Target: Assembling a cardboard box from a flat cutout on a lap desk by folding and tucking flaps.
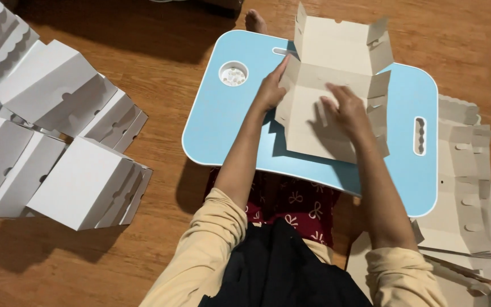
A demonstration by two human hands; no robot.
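A flat beige cardboard box blank (329, 62) lies partly folded on a light blue lap table (223, 122), its far flaps standing up. My left hand (270, 90) holds the blank's left side flap at its edge. My right hand (345, 110) presses down on the middle panel of the blank, fingers spread across the crease.
Several folded white boxes (80, 185) are piled on the wooden floor at the left. A stack of flat cardboard blanks (467, 187) lies on the floor at the right, partly under the table. The table has a round cup recess (233, 74) and a handle slot (420, 136). A bare foot (255, 21) shows beyond the table.
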